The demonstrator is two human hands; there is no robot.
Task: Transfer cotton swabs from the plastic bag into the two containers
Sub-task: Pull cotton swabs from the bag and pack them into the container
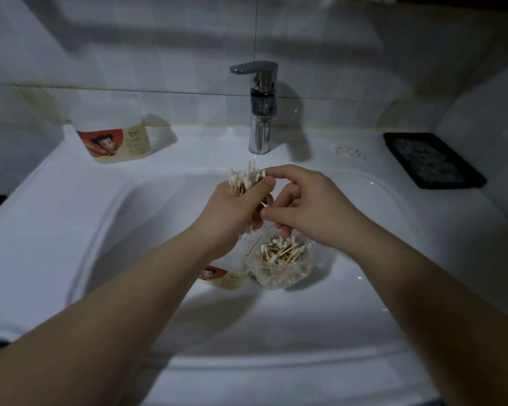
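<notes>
My left hand (pixel 235 212) grips a bundle of cotton swabs (pixel 245 178) with wooden sticks, held upright over the sink basin. My right hand (pixel 302 206) is beside it, fingers curled and pinching at swabs against the bundle. Below my hands a clear plastic bag (pixel 279 263) with a red seal strip lies open in the basin, with several swabs inside. One container (pixel 222 276) with a cartoon label lies in the basin, partly hidden under my left wrist. A second container (pixel 112 136) with the same label stands on the sink ledge at back left.
A chrome faucet (pixel 260 106) rises behind the white sink (pixel 71 235). A black tray (pixel 431 159) sits on the right ledge. Small white bits (pixel 346 150) lie on the ledge near it. Tiled wall stands behind.
</notes>
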